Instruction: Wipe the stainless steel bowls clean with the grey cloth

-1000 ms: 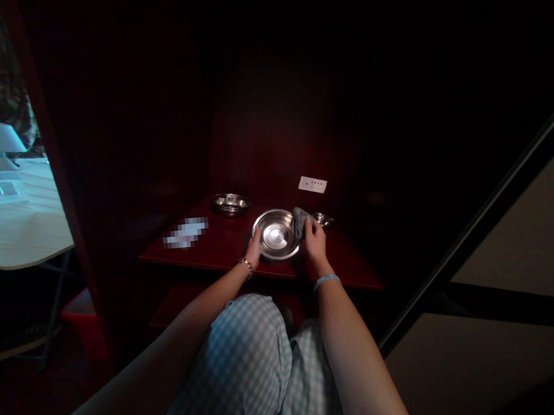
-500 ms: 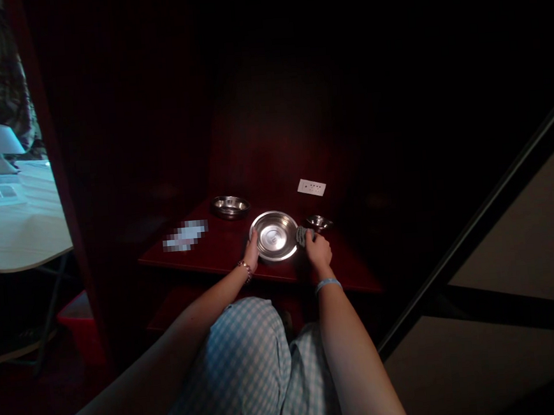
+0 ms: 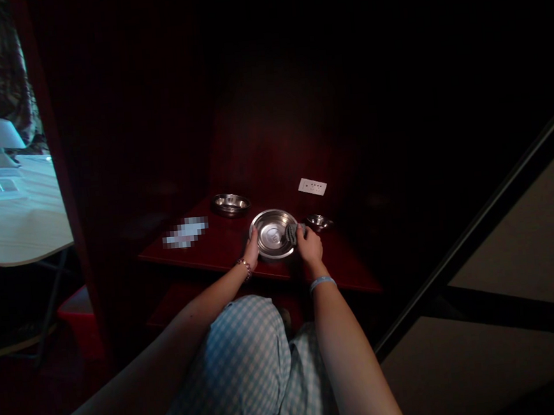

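Dark red shelf (image 3: pixel 203 248) across middle of frame. Steel basin (image 3: pixel 268 232) at frame center, opening toward you; can't tell if it touches shelf. Steel dish (image 3: pixel 230 203) on shelf, upper left of basin. Small steel bowl (image 3: pixel 319 222) right of basin. Your left hand (image 3: pixel 250 250) grips basin's left rim, thumb over it. Your right hand (image 3: pixel 311 246) pinches gray cloth (image 3: pixel 292 234) at basin's right side.

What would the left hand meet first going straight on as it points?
The front metal bowl: the left hand holds its left edge, so going on would likely push against it, though depth is unclear.
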Motion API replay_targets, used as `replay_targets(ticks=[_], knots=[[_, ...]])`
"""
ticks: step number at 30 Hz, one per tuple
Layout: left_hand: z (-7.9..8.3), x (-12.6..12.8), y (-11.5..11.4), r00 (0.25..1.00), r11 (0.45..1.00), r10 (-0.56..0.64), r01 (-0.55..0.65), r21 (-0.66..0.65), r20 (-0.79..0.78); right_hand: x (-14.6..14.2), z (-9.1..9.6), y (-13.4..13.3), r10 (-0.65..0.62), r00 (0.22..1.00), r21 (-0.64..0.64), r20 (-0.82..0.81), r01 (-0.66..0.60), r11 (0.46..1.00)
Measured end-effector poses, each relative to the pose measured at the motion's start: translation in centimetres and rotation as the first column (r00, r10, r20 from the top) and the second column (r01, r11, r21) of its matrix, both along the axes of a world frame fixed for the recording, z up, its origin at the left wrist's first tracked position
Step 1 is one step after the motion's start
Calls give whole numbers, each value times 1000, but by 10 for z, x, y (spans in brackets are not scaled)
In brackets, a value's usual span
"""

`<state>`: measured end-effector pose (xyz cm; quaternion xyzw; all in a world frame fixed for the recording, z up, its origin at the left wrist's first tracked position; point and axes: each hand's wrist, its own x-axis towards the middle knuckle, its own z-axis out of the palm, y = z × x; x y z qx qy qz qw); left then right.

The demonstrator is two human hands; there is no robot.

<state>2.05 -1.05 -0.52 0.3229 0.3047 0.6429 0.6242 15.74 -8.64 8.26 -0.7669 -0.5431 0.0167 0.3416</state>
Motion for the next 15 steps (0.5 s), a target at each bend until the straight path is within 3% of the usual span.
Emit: replay_targets(ticks=[8, 15], knots=[[-2, 0, 3, 997, 1000, 4, -3, 8, -75, 6, -5, 8, 69, 990, 249, -121, -37, 968], [-2, 1, 1, 995, 1000, 14, -13, 11, -95, 1, 1, 2, -37, 995, 254, -93, 60, 965]])
